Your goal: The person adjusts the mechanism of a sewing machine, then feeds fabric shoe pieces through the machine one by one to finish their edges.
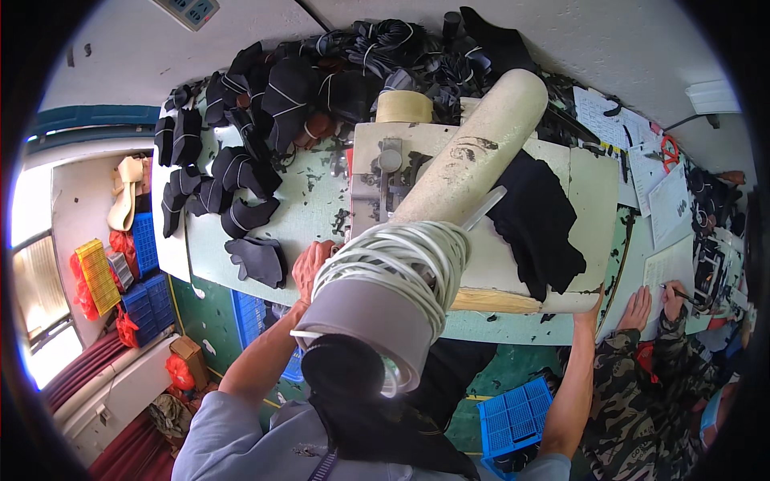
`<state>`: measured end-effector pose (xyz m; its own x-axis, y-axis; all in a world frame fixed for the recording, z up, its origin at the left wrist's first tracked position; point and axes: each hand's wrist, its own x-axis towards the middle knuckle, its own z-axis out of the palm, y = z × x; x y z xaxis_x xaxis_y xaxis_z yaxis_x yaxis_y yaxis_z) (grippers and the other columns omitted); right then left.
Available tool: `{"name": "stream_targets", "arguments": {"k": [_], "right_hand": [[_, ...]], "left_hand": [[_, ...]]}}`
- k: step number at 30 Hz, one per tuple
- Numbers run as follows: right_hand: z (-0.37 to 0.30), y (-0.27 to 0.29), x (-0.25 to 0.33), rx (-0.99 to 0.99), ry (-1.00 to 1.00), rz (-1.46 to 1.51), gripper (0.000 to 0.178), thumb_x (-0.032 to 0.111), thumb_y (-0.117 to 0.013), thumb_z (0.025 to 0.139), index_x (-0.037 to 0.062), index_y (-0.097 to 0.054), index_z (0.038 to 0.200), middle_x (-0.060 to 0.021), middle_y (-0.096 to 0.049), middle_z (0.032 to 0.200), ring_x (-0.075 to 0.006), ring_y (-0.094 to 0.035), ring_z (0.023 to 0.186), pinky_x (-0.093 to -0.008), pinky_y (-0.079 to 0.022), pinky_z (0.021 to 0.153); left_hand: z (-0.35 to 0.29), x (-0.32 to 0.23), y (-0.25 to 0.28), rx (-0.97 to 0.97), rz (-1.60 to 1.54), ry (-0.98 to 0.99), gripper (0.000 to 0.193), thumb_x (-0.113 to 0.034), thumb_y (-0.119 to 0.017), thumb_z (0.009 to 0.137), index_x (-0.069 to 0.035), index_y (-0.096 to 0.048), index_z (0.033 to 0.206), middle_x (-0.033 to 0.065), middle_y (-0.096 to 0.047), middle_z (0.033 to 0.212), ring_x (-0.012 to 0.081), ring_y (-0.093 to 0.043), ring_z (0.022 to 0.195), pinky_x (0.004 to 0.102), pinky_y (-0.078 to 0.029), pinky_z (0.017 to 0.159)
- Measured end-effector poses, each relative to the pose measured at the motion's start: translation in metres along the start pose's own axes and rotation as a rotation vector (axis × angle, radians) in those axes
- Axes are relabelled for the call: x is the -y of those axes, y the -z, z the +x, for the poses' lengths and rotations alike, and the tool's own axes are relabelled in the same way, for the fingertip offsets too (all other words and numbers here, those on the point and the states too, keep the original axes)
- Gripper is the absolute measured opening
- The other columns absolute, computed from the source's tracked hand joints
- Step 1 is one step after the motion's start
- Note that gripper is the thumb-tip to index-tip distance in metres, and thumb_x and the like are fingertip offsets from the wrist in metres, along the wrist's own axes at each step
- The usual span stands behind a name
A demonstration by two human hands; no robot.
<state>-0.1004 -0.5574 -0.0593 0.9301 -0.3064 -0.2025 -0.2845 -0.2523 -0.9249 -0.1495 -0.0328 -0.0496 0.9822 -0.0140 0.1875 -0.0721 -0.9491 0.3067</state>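
Black sheet on board, near right edge, probably for support; left hand at bench front edge, right hand at board's front-right corner; cannot tell finger closure.

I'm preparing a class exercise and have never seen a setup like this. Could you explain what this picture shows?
This single picture comes from a camera on a person's head, looking down; its wide lens bends straight edges. No robot here, just two bare hands. The left hand is beside the machine, partly hidden by a coil of white cable. The right hand is at the near right edge of a cream board, mostly out of sight. I can't tell whether either holds anything. A thick cream machine arm slants over the board, where a black piece of material lies. Tied dark bundles crowd the pale table. At right, another person's hand holds a pen.
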Motion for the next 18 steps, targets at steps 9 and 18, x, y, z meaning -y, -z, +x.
{"name": "stream_targets", "arguments": {"k": [9,18], "right_hand": [[0.004,0.006,-0.034,-0.058,0.176,-0.048,0.019,0.017,-0.062,0.089,0.0028,-0.066,0.076,0.0006,-0.063,0.069,-0.006,-0.057,0.065,-0.0281,-0.043,0.053],[-0.009,-0.011,0.001,-0.082,0.302,-0.12,0.022,0.02,-0.057,0.094,-0.0005,-0.065,0.092,-0.0039,-0.067,0.084,-0.013,-0.06,0.074,-0.0315,-0.049,0.066]], "left_hand": [[-0.011,0.011,-0.01,0.051,0.044,0.026,0.015,-0.007,-0.064,0.086,-0.007,-0.058,0.099,0.0162,-0.055,0.08,0.0351,-0.059,0.075,0.0504,-0.048,0.069],[-0.006,-0.002,0.001,-0.14,-0.06,0.036,0.006,-0.012,-0.062,0.094,-0.009,-0.061,0.098,0.0103,-0.06,0.082,0.0324,-0.062,0.075,0.0435,-0.048,0.067]]}}
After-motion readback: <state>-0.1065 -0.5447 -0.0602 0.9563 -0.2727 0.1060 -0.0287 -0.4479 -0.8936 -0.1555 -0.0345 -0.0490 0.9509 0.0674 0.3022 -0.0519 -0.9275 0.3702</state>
